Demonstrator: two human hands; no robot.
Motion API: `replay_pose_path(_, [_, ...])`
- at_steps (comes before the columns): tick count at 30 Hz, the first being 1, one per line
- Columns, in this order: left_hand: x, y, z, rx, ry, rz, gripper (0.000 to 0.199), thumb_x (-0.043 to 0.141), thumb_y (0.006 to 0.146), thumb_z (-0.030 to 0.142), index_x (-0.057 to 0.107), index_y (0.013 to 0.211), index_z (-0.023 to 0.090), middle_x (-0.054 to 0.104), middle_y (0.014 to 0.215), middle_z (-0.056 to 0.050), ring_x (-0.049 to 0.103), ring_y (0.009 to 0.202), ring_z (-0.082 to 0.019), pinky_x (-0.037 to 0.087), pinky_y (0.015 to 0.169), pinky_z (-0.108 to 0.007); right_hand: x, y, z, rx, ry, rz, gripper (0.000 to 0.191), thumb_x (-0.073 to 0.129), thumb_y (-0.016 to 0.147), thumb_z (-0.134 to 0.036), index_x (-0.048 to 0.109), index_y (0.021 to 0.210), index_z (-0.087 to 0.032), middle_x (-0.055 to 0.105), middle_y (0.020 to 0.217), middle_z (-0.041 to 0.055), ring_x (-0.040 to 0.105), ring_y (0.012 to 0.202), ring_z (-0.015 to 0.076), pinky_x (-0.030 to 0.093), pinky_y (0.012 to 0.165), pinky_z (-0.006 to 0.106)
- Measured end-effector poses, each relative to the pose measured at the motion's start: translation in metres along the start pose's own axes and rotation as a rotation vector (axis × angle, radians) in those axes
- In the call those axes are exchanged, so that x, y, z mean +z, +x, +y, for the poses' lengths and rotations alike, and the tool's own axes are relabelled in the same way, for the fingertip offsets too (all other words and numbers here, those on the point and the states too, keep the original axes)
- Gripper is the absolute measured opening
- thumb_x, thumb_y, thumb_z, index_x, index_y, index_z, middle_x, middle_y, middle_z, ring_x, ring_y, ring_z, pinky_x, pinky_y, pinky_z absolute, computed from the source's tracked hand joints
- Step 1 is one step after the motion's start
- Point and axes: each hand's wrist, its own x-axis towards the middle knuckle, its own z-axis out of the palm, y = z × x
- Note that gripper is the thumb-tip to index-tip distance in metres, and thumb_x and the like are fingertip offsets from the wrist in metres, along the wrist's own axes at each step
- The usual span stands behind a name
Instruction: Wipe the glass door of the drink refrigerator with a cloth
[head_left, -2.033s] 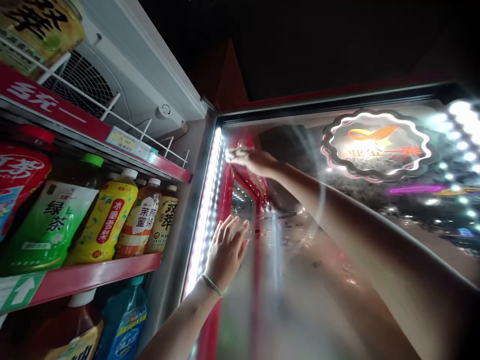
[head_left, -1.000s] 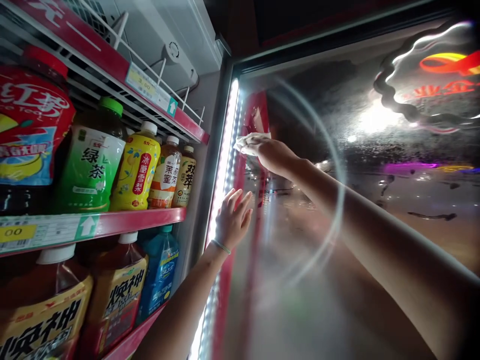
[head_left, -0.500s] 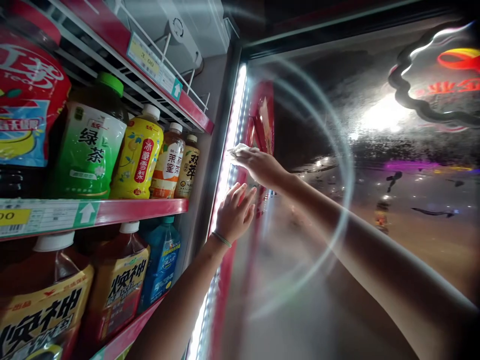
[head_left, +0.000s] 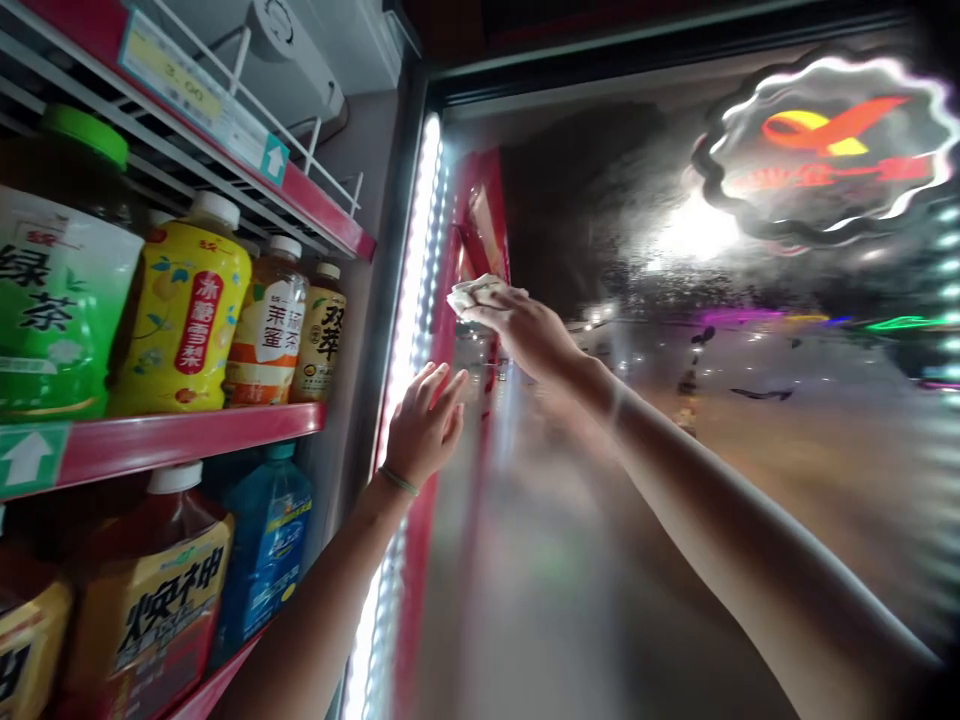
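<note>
Shifted off the light strip (head_left: 426,225), the white cloth (head_left: 484,293) is held against the glass door (head_left: 570,520) by the right hand (head_left: 517,315), fingertips partly hidden; left hand (head_left: 422,425) open, contact unclear.

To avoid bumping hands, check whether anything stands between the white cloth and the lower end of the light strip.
Yes, the left hand and its forearm: they cross in front of the light strip, below and left of the cloth in the right hand. Nothing else visible blocks it.
</note>
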Motion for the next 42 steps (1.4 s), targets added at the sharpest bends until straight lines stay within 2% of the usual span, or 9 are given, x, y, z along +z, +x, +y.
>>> replay_pose_path(8, [-0.002,0.004,0.001,0.023,-0.005,0.043,0.052,0.059,0.099,0.022,0.052,0.15,0.024,0.06,0.142,-0.016,0.053,0.142,-0.033,0.049,0.117,-0.054,-0.127,-0.149,0.121,0.373,-0.227,0.263,0.058,0.043,0.092,-0.003,0.072,0.134,-0.031,0.068,0.144,0.0032,0.059,0.139,0.0265,0.05,0.115,0.046])
replay_pose_path(13, [0.003,0.019,0.038,0.044,0.003,0.071,0.05,0.063,0.097,0.023,0.056,0.147,0.024,0.06,0.144,-0.016,0.053,0.142,-0.035,0.044,0.121,-0.058,-0.165,-0.235,0.157,0.607,-0.328,0.45,0.06,0.044,0.085,-0.001,0.076,0.131,-0.025,0.07,0.142,0.0107,0.064,0.134,0.027,0.052,0.11,0.04])
replay_pose_path(16, [0.009,0.034,0.074,0.115,-0.051,0.036,0.049,0.063,0.097,0.022,0.057,0.145,0.026,0.061,0.144,-0.014,0.054,0.142,-0.033,0.043,0.122,-0.059,-0.155,-0.231,0.146,0.665,-0.309,0.506,0.062,0.042,0.085,0.0,0.075,0.132,-0.023,0.071,0.14,0.01,0.064,0.133,0.0277,0.052,0.112,0.045])
replay_pose_path(21, [0.018,0.05,0.116,0.117,-0.131,0.035,0.045,0.061,0.097,0.02,0.059,0.141,0.026,0.062,0.143,-0.013,0.053,0.144,-0.032,0.044,0.122,-0.059,-0.107,-0.147,0.091,0.522,-0.17,0.28,0.062,0.037,0.093,0.0,0.069,0.139,-0.028,0.064,0.15,0.0018,0.052,0.146,0.0211,0.046,0.12,0.039])
replay_pose_path(26, [0.022,0.048,0.125,0.11,-0.114,0.007,0.042,0.06,0.096,0.019,0.061,0.138,0.024,0.063,0.14,-0.013,0.054,0.142,-0.033,0.043,0.123,-0.058,-0.067,-0.061,0.038,0.299,0.009,-0.007,0.06,0.041,0.101,-0.003,0.064,0.145,-0.035,0.059,0.156,-0.0036,0.047,0.149,0.0173,0.044,0.121,0.032])
replay_pose_path(30, [0.029,0.044,0.124,0.091,-0.108,0.012,0.047,0.06,0.096,0.018,0.058,0.142,0.027,0.063,0.14,-0.012,0.055,0.141,-0.033,0.043,0.122,-0.058,-0.063,-0.038,0.035,0.193,0.027,-0.108,0.061,0.043,0.103,-0.006,0.055,0.152,-0.041,0.059,0.155,-0.007,0.047,0.15,0.0158,0.041,0.123,0.033])
replay_pose_path(34, [0.035,0.049,0.123,0.093,-0.132,0.028,0.05,0.06,0.095,0.02,0.057,0.144,0.03,0.064,0.139,-0.011,0.055,0.141,-0.033,0.043,0.122,-0.06,-0.094,-0.075,0.086,0.289,-0.084,0.073,0.065,0.039,0.1,-0.005,0.055,0.153,-0.037,0.055,0.16,-0.0054,0.042,0.153,0.0161,0.046,0.122,0.037])
replay_pose_path(39, [0.039,0.077,0.126,0.109,-0.138,0.049,0.045,0.058,0.097,0.022,0.06,0.141,0.029,0.062,0.142,-0.012,0.053,0.142,-0.032,0.04,0.124,-0.06,-0.158,-0.183,0.171,0.519,-0.268,0.314,0.063,0.038,0.094,-0.006,0.062,0.146,-0.031,0.062,0.153,0.0008,0.051,0.147,0.0243,0.05,0.117,0.049])
replay_pose_path(42, [0.044,0.099,0.128,0.132,-0.142,0.073,0.041,0.057,0.099,0.024,0.061,0.139,0.028,0.062,0.143,-0.011,0.054,0.141,-0.031,0.039,0.124,-0.058,-0.187,-0.244,0.205,0.673,-0.361,0.422,0.06,0.039,0.092,-0.007,0.064,0.144,-0.024,0.063,0.151,0.0097,0.058,0.14,0.0301,0.051,0.113,0.053])
